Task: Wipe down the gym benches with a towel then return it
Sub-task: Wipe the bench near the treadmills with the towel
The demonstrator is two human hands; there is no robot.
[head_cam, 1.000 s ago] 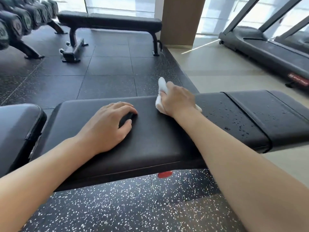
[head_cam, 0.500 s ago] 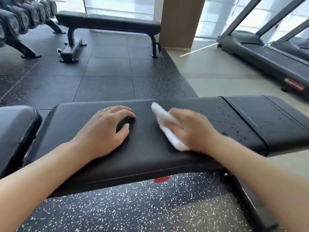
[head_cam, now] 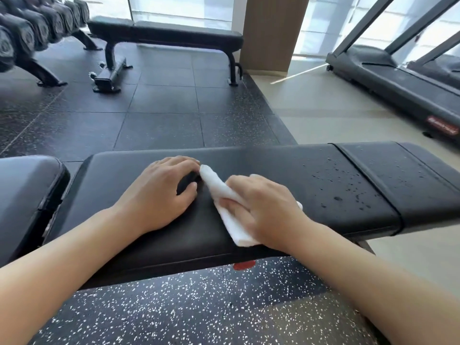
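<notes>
A black padded gym bench (head_cam: 286, 168) stretches across the view in front of me. My right hand (head_cam: 263, 207) presses a folded white towel (head_cam: 221, 195) flat on its pad, near the front edge. The towel's far tip touches the fingertips of my left hand (head_cam: 164, 190), which rests palm down on the pad with its fingers curled and nothing in it. Water droplets (head_cam: 343, 192) speckle the pad to the right of the towel, on both sides of the seam between the two cushions.
Another bench's cushion (head_cam: 25, 192) sits close at the left. A second flat bench (head_cam: 169, 36) stands at the back, beside a dumbbell rack (head_cam: 27, 38). A treadmill (head_cam: 398, 83) lies at the right on the pale floor. A wooden pillar (head_cam: 271, 33) rises behind.
My right hand has dragged the towel from the pad's far edge toward me and leftward, up against my left hand's fingertips. The left hand has stayed in place.
</notes>
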